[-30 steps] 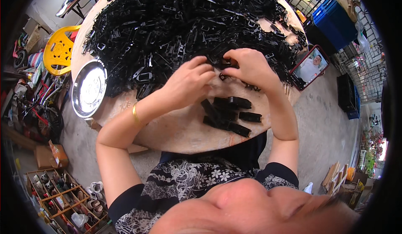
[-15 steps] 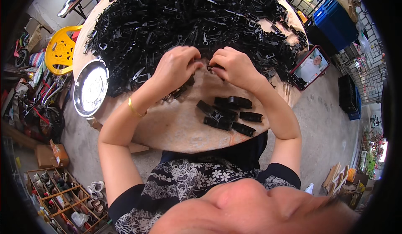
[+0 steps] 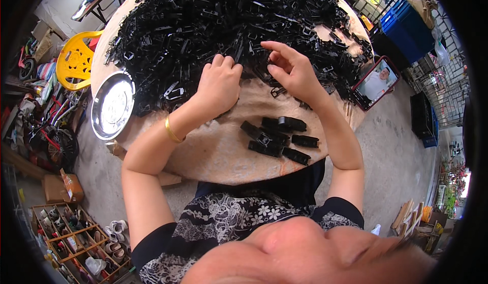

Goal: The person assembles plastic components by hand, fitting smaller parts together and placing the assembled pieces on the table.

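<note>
Heap of black parts occupies far side of round table. Mid-table: left hand, fingers curled, any grasp indeterminable; right hand, thumb and forefinger parted. Phone at table's right edge: screen marks illegible.

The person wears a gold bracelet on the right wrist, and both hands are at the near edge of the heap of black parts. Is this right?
One detail is wrong: the head view shows the gold bracelet on the left wrist, not the right. The left hand and right hand are at the near edge of the heap of black parts.
</note>
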Demonstrator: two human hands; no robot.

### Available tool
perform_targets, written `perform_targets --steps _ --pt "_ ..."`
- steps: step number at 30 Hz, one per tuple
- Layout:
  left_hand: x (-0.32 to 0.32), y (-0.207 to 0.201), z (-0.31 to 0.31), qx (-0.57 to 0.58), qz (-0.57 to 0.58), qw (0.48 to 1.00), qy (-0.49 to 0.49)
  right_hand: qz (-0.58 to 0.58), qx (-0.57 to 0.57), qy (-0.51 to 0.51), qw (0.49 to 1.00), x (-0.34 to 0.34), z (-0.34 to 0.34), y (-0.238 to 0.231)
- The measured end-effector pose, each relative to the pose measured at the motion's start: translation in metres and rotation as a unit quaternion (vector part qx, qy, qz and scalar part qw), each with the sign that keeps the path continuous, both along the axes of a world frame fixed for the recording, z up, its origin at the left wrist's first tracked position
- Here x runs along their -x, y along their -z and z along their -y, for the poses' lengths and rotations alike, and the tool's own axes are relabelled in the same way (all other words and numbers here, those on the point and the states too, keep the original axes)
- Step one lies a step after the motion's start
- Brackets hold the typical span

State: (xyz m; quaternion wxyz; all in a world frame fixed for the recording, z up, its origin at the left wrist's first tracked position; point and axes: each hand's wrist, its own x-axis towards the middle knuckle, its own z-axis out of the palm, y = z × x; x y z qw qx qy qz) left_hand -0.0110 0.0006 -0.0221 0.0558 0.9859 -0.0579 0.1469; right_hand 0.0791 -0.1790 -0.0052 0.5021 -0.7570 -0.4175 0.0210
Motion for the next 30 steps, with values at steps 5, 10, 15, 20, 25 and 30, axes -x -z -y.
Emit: perform_targets --steps 5,10,15,20,25,30 --pt "-0.004 0.002 0.007 0.008 0.020 1.000 0.017 -0.209 -0.069 -0.069 0.973 0.002 -0.003 0.005" --pt "-0.007 -0.009 -0.003 0.258 0.159 0.953 0.025 -0.289 -0.133 -0.067 0.946 0.001 0.001 -0.002" --pt "-0.005 -0.014 -0.007 0.563 -0.038 0.825 -0.029 -0.286 -0.145 -0.057 0.945 0.006 -0.007 0.008" --pt "-0.003 -0.010 0.001 0.674 -0.066 0.735 0.005 -0.101 -0.137 0.031 0.985 0.006 -0.009 0.013" --pt "0.001 -0.009 0.003 0.712 -0.077 0.695 0.059 -0.118 -0.119 0.091 0.982 0.009 -0.009 0.009" --pt "0.004 -0.008 0.007 0.660 -0.051 0.747 0.059 -0.081 -0.092 0.077 0.989 0.016 -0.010 0.008"
